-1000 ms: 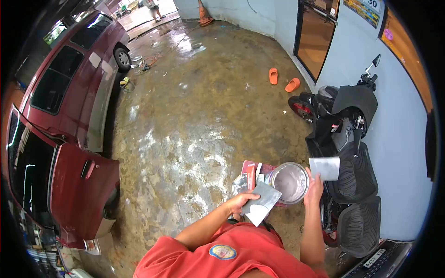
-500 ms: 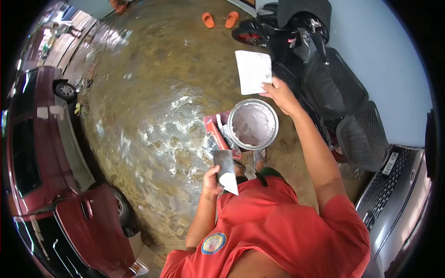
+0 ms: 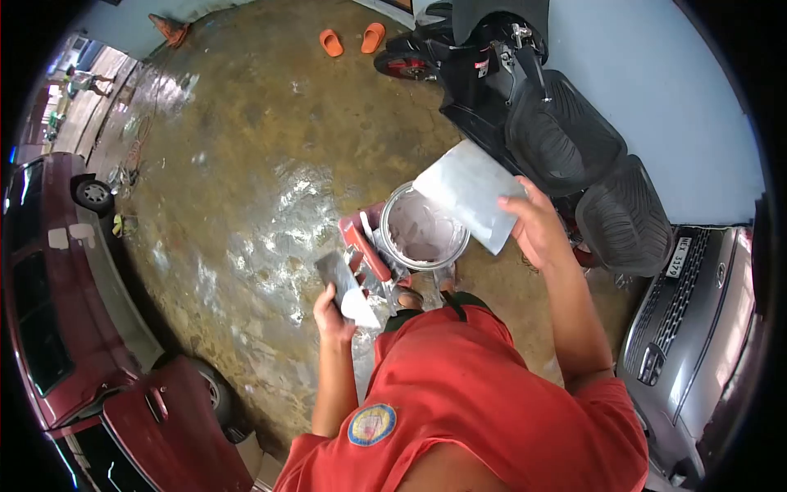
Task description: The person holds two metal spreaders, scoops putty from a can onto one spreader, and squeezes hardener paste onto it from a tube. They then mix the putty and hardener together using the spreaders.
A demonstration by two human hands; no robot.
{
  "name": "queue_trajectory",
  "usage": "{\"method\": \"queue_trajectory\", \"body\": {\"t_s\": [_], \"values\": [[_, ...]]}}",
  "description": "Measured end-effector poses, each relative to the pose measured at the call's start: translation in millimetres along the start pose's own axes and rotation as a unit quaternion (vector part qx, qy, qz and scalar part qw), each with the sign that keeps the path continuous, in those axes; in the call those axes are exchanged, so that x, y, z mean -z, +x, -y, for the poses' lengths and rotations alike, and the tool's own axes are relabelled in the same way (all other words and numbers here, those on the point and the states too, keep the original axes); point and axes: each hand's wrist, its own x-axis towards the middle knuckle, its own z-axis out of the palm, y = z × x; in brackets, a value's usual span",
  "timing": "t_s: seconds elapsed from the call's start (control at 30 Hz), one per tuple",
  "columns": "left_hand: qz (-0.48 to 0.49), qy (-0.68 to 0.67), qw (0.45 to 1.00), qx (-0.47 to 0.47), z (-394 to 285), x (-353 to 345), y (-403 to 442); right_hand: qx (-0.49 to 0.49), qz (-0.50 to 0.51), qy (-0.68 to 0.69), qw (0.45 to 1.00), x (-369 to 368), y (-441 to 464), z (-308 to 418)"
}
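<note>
My left hand (image 3: 334, 318) is closed around a flat grey putty spreader (image 3: 338, 279), whose lower end looks bright white. On the other side, my right hand (image 3: 538, 223) grips the edge of a pale rectangular plate (image 3: 469, 190), thumb on top. The plate is tilted and overlaps the right rim of an open round can (image 3: 384, 220). Pale pinkish-grey paste (image 3: 418, 228) coats the inside of the can. Beside the can, left of it, is a red and white object (image 3: 363, 246), partly covered by it.
A dark red vehicle (image 3: 61, 328) stands at left, its door open. To the right are a black motorcycle (image 3: 492, 90), dark ribbed mats (image 3: 623, 213) and a grey car front (image 3: 684, 320). Orange slippers (image 3: 331, 43) lie on the wet-looking floor (image 3: 246, 107). A distant person (image 3: 86, 81) is at upper left.
My right hand has brought the plate down and turned it, so it now overlaps the can. My left hand has tilted the spreader and shifted left. The whole view has shifted slightly.
</note>
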Motion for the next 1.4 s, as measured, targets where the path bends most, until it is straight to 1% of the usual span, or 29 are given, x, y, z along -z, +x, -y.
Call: {"method": "queue_trajectory", "body": {"t_s": [0.07,0.1,0.13,0.17,0.2,0.27,0.3,0.33,0.37,0.43,0.53,0.57,0.63,0.7,0.77,0.8,0.87,0.9,0.93,0.97,1.07,1.13,1.23,1.33,1.37,1.4], "values": [[0.040,-0.007,0.999,0.021,-3.8,1.5,32.2,0.019,-0.002,0.111,0.994,8.7,11.2,-11.0],[0.048,0.003,0.999,0.012,-5.4,-8.2,47.9,0.004,-0.024,0.211,0.977,9.3,16.5,-19.5],[0.055,0.012,0.998,0.002,-7.3,-17.3,62.0,-0.004,-0.046,0.231,0.972,12.8,19.2,-32.4],[0.043,-0.010,0.998,0.038,-6.5,-0.8,80.5,-0.011,-0.067,0.251,0.966,18.2,20.7,-48.4],[0.023,-0.009,0.998,0.057,-10.1,-8.2,88.9,-0.019,-0.088,0.271,0.958,22.1,22.4,-65.9],[0.072,-0.005,0.993,0.093,-13.6,-8.9,105.9,-0.028,-0.123,0.286,0.950,18.1,21.8,-93.9],[0.025,0.014,0.996,0.086,-11.0,-16.5,108.6,-0.029,-0.133,0.306,0.942,9.2,17.5,-101.3],[0.057,0.029,0.990,0.123,-15.2,-31.0,105.1,-0.029,-0.144,0.326,0.934,2.6,15.4,-104.4],[0.054,0.045,0.989,0.129,-13.5,-38.3,99.6,-0.012,-0.139,0.315,0.939,-1.1,14.5,-102.1],[0.061,0.077,0.984,0.151,-5.2,-36.1,95.6,-0.026,-0.103,0.289,0.952,0.6,17.4,-91.5],[0.050,0.051,0.984,0.161,-3.9,-32.0,82.8,-0.041,-0.067,0.254,0.964,11.4,34.0,-84.1],[0.064,0.056,0.984,0.156,-0.8,-28.2,76.6,-0.039,-0.056,0.238,0.969,13.2,43.0,-80.5],[0.036,0.018,0.988,0.148,7.5,-25.5,62.0,-0.052,-0.045,0.207,0.976,12.9,55.5,-72.1],[0.006,-0.010,0.990,0.142,9.7,-19.9,53.4,-0.004,-0.059,0.131,0.990,8.0,56.6,-65.6],[-0.008,-0.008,0.995,0.097,8.4,-13.4,45.8,0.054,-0.081,0.029,0.995,2.1,53.2,-54.2],[-0.014,-0.008,0.997,0.075,6.3,-12.4,42.4,0.046,-0.145,-0.045,0.987,-16.1,38.6,-36.9],[-0.011,0.007,0.998,0.064,-5.1,0.6,37.2,-0.002,-0.080,-0.217,0.973,-37.9,10.8,-6.4],[-0.011,0.016,0.998,0.056,-10.2,6.3,34.1,0.023,-0.048,-0.329,0.943,-42.1,6.6,-3.8],[-0.010,0.024,0.999,0.048,-14.4,10.2,31.6,0.046,-0.015,-0.437,0.898,-50.3,2.3,0.3],[-0.005,0.023,0.999,0.049,-17.2,13.0,28.9,0.046,-0.015,-0.554,0.831,-64.0,-0.3,7.3],[0.006,0.012,0.998,0.054,-18.3,13.4,22.1,0.045,0.022,-0.640,0.767,-86.2,17.3,-8.5],[0.009,-0.003,0.998,0.057,-14.5,14.3,19.9,-0.020,0.067,-0.681,0.729,-103.0,37.3,-17.6],[0.042,-0.054,0.994,0.087,-3.4,9.5,22.0,-0.133,0.069,-0.690,0.708,-118.6,65.5,-42.0],[0.056,-0.085,0.990,0.098,7.6,2.8,26.8,-0.184,0.051,-0.728,0.658,-129.1,82.3,-63.7],[0.065,-0.085,0.989,0.102,7.5,-0.4,27.5,-0.117,0.053,-0.759,0.638,-126.0,82.2,-72.2],[0.066,-0.088,0.988,0.106,9.3,-0.2,29.2,-0.091,0.049,-0.772,0.628,-118.7,85.9,-83.2]]}}
